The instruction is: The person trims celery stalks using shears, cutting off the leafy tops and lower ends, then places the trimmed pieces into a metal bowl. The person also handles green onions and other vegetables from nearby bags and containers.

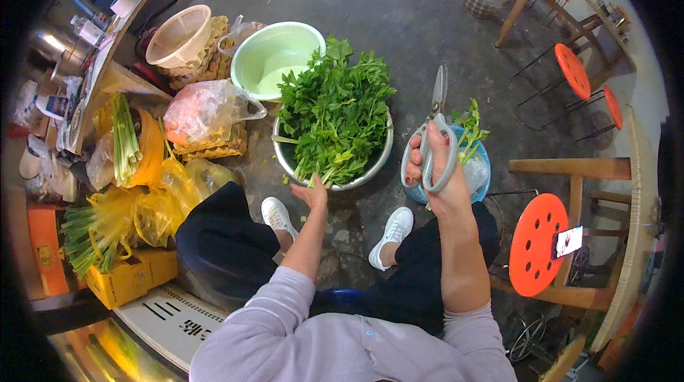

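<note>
A heap of leafy green celery fills a round metal basin on the floor in front of me. My left hand is at the basin's near rim, by the pale cut stems; whether its fingers grip a stem cannot be made out. In my right hand is a pair of scissors with grey loop handles, blades pointing away from me and nearly closed. Below that hand stands a blue bucket holding celery pieces and a clear plastic bag, partly hidden by my hand.
A pale green basin touches the celery's left side. Further left are a plastic bag on egg trays, a beige basket, and scallions in yellow bags. A red stool bearing a phone stands at right.
</note>
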The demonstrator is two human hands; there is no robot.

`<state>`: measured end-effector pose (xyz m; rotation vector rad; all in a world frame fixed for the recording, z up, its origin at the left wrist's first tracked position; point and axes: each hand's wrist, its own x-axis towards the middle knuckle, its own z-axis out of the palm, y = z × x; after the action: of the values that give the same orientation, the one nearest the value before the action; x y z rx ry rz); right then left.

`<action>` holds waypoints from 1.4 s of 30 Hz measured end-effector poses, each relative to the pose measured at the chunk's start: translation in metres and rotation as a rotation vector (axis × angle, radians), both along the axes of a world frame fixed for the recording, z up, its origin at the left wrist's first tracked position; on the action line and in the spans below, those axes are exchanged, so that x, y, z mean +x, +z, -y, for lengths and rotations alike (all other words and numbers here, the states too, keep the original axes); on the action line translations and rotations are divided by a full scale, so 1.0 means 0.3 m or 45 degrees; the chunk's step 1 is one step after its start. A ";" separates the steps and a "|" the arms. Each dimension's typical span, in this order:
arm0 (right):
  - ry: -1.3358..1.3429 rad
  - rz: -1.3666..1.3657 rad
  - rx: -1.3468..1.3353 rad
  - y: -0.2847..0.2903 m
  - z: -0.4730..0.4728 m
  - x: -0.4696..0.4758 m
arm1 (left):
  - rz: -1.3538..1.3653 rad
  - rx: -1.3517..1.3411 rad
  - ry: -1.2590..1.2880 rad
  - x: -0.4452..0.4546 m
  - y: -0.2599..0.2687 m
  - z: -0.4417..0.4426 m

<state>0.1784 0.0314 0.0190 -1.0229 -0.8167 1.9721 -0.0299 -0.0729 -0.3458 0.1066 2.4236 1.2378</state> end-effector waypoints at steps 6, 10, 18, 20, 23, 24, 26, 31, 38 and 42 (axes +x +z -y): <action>0.050 0.029 0.044 -0.005 0.011 0.004 | 0.504 -0.035 0.409 0.011 0.008 -0.110; 0.046 0.043 0.003 0.003 0.027 -0.003 | 0.630 -0.373 0.354 -0.023 0.028 -0.195; 0.046 0.101 0.048 -0.009 0.024 0.009 | -0.252 -0.505 -0.320 0.037 0.066 -0.044; 0.052 0.125 0.065 -0.008 0.031 0.017 | -0.606 -0.532 -0.729 0.060 0.095 0.007; 0.077 0.129 0.089 0.000 0.042 0.005 | -0.603 -0.698 -0.934 0.013 0.095 -0.004; 0.090 0.126 0.097 0.001 0.045 0.001 | -0.560 -0.670 -0.919 0.003 0.088 -0.013; 0.116 0.132 0.117 -0.001 0.051 -0.006 | -0.476 -0.614 -0.888 -0.020 0.074 -0.033; 0.113 0.154 0.151 -0.009 0.042 -0.002 | -0.485 -0.361 -0.804 0.012 0.095 -0.022; 0.117 0.173 0.162 -0.015 0.048 0.000 | -0.852 -0.341 -1.176 0.040 0.068 0.064; 0.113 0.172 0.138 -0.009 0.050 0.003 | -0.688 -0.288 -1.249 -0.016 0.042 0.035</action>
<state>0.1793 0.0165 0.0162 -1.0812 -1.0477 1.9250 -0.0346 -0.0833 -0.3331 1.5062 2.3255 0.4981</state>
